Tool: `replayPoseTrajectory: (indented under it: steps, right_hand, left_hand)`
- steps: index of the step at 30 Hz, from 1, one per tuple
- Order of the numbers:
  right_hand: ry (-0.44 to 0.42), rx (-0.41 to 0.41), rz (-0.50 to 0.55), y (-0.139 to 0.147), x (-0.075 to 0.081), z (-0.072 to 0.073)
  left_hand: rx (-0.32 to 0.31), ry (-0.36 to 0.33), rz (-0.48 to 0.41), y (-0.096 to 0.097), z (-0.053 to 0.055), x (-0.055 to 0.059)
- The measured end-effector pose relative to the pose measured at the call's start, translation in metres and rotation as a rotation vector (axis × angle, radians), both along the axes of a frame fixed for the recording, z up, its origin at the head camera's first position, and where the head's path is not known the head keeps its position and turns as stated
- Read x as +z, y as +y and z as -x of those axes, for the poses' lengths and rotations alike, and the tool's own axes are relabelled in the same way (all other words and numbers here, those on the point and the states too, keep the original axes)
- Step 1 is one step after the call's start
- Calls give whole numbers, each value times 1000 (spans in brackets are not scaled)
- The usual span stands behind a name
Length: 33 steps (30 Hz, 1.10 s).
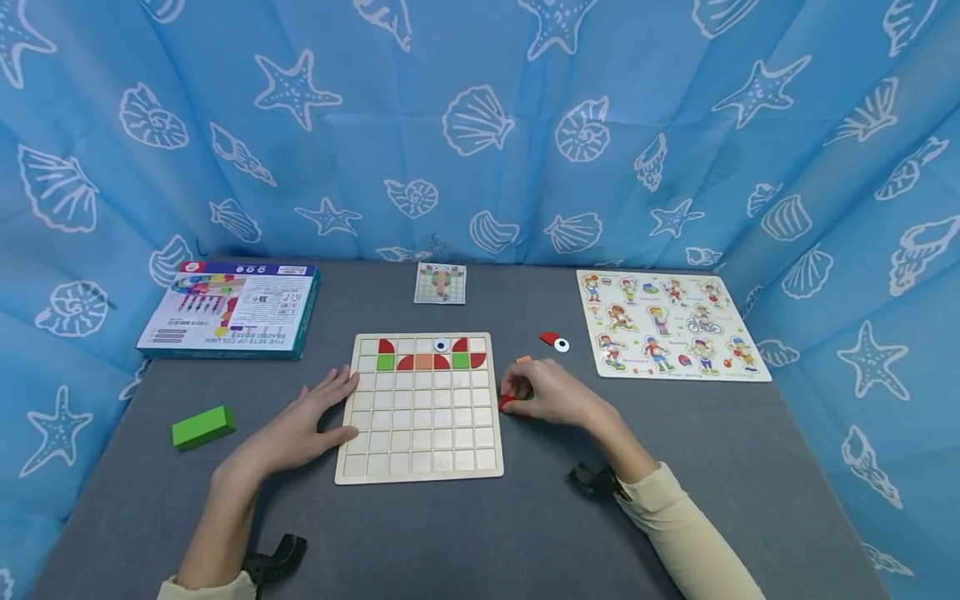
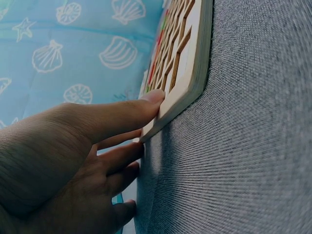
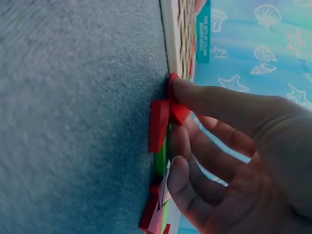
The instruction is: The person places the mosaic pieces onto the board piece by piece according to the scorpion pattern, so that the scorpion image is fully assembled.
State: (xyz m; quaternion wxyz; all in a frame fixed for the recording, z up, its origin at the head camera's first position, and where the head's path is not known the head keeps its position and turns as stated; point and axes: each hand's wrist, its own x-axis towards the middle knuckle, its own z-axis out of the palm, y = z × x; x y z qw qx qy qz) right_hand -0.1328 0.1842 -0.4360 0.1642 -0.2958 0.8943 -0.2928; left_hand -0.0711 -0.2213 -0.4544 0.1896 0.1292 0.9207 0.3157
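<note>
A square wooden grid board (image 1: 420,478) lies on the table, with red quarter-round, green and orange pieces and a white eye tile (image 1: 441,344) in its upper rows. My left hand (image 1: 303,421) rests along the board's left edge, its thumb (image 2: 153,97) on the rim in the left wrist view. Just beyond the right edge, my right hand (image 1: 551,392) pinches a red curved piece (image 3: 179,105) between thumb and fingertips. Close under those fingers lie another red piece (image 3: 159,124) and a green piece (image 3: 160,163). An orange piece (image 1: 523,359) pokes out behind the hand.
A small pattern card (image 1: 440,296) lies behind the board. Farther right are a red piece (image 1: 549,338), an eye tile (image 1: 562,344) and a puzzle board of cartoon figures (image 1: 675,327). At left are a flat box (image 1: 225,312) and a green block (image 1: 203,427). A blue curtain (image 1: 480,183) hangs behind.
</note>
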Motion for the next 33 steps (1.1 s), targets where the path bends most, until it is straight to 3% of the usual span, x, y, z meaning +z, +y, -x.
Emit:
replayPoseTrajectory:
  steps: [13,25,33]
  right_hand:
    - [-4,-2,171,-8,7,1]
    - [13,38,218,-53,10,10]
    - [-24,44,245,-89,9,22]
  left_hand:
    - [-2,22,-2,2,-2,1]
    - [-1,17,-6,0,0,-1]
    - [-1,26,-10,1,-1,0]
